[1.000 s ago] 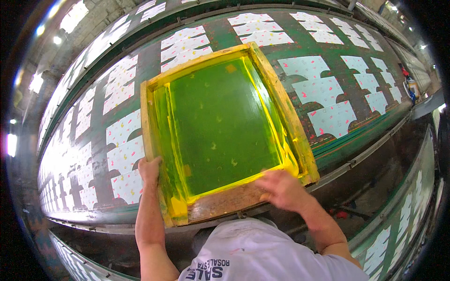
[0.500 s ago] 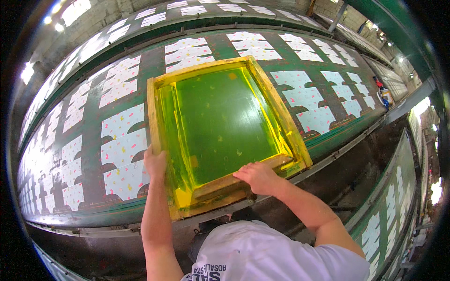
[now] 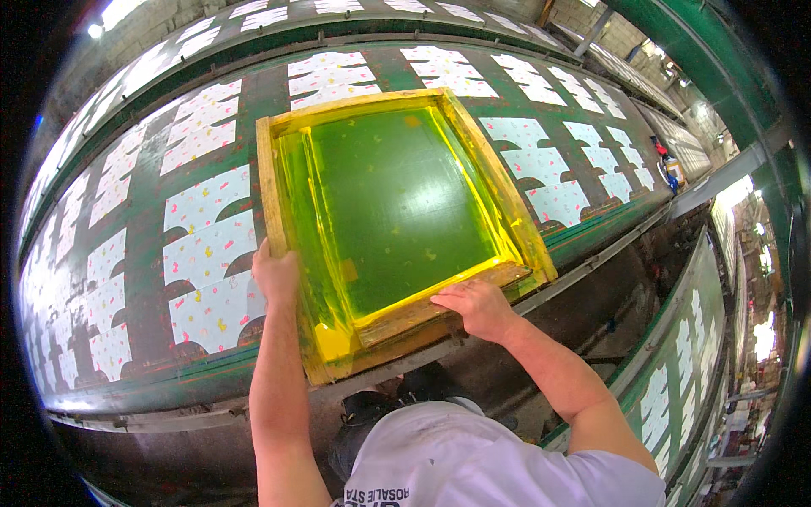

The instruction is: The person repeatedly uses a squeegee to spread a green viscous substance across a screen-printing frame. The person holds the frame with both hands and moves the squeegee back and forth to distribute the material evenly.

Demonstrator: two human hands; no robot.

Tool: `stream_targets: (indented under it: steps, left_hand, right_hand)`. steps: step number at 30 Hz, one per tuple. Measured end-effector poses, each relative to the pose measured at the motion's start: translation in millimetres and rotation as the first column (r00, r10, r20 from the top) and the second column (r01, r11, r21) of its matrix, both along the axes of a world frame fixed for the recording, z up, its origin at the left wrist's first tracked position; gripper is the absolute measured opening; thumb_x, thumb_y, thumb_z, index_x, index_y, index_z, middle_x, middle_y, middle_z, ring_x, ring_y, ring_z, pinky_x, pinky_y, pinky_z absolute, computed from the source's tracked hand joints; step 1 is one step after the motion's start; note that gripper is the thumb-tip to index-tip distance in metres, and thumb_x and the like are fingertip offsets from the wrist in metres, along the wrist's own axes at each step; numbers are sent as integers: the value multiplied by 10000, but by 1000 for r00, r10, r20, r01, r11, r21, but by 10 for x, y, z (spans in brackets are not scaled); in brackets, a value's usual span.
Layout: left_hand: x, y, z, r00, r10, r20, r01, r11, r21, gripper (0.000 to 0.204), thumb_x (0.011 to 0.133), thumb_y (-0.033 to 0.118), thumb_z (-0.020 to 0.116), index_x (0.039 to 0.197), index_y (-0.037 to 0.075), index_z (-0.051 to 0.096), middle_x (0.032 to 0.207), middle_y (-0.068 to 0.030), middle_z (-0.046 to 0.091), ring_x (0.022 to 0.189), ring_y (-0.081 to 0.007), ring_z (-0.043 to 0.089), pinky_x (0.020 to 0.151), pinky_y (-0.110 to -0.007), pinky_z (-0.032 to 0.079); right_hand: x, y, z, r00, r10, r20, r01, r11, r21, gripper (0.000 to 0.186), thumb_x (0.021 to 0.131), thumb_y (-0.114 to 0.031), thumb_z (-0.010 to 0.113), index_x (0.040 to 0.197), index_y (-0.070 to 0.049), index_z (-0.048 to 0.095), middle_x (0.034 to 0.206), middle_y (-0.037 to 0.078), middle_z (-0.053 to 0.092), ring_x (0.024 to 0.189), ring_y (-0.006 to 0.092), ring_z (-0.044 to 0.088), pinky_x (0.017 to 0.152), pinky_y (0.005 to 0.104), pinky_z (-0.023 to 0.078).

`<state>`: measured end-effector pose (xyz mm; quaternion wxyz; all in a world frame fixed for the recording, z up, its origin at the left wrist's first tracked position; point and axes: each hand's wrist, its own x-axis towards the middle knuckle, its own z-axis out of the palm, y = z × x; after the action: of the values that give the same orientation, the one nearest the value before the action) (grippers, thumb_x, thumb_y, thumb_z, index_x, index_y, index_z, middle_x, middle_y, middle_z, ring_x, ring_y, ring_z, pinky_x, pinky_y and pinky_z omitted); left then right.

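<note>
A wooden-sided printing screen (image 3: pixel 267 169) lies tilted across the long green table, with a green-looking mesh (image 3: pixel 397 194) streaked in yellow. My left hand (image 3: pixel 275 275) grips the screen's left side near its lower corner. Near the screen's close end, my right hand (image 3: pixel 478 306) is closed over a wooden squeegee (image 3: pixel 401 319), which lies across the mesh. A bright yellow line of ink runs along the squeegee's far edge. More yellow ink (image 3: pixel 334 341) has pooled in the near left corner. My right fingertips are partly hidden behind the bar.
White cut fabric pieces (image 3: pixel 211 262) with small coloured prints lie in rows left of, right of and beyond the screen. A metal rail (image 3: pixel 591 260) edges the table. Bottles or containers (image 3: pixel 672 169) stand at its right end. Another table (image 3: pixel 676 372) with white pieces is at lower right.
My right hand has moved slightly right along the squeegee, and the bar's tilt looks changed, with a brighter ink line showing. My left hand keeps its hold. The whole view has shifted slightly.
</note>
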<state>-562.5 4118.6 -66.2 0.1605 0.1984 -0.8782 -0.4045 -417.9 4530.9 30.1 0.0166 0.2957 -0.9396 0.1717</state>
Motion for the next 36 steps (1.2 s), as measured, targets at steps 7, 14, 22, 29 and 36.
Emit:
stream_targets:
  steps: [7,14,22,29,36]
  left_hand:
    - [38,105,192,998,9,61,-4,997,-79,572,869,156,753,1410,-25,701,1310,-249,732,1251,-446,685,1098,-514,533]
    - [-37,158,170,988,133,73,-129,990,-53,473,977,277,822,1336,-21,745,1277,-239,752,1181,-408,718,1039,-488,558]
    - [-26,257,197,973,229,5,-228,972,-50,280,1041,181,791,1221,-33,779,1086,-153,760,951,-267,740,849,-397,593]
    - [-19,274,167,959,282,44,-282,959,15,211,1062,134,776,1198,-27,783,1056,-95,713,884,-183,720,797,-343,596]
    - [-8,290,150,956,292,42,-292,956,-2,200,1071,116,766,1199,-37,780,1051,-81,710,888,-152,710,787,-314,590]
  right_hand:
    - [-858,-110,-262,974,68,-215,-64,998,29,440,886,-46,657,1301,-124,781,1179,94,798,1104,305,756,1019,468,569]
    - [-2552,-202,-440,987,63,-147,-50,995,90,391,939,-62,625,1284,-146,789,1144,139,790,1079,354,763,983,507,587]
    - [-4468,-430,-547,989,46,-142,-28,991,131,529,882,15,613,1350,-157,790,1161,175,786,1108,391,749,992,509,594]
    - [-5582,-546,-462,993,51,-109,-42,995,87,490,919,-29,605,1350,-178,781,1249,167,804,1146,381,772,982,540,620]
    - [-5865,-528,-396,999,50,-19,-45,981,189,555,910,-40,614,1429,-183,745,1319,181,785,1213,388,748,1030,550,596]
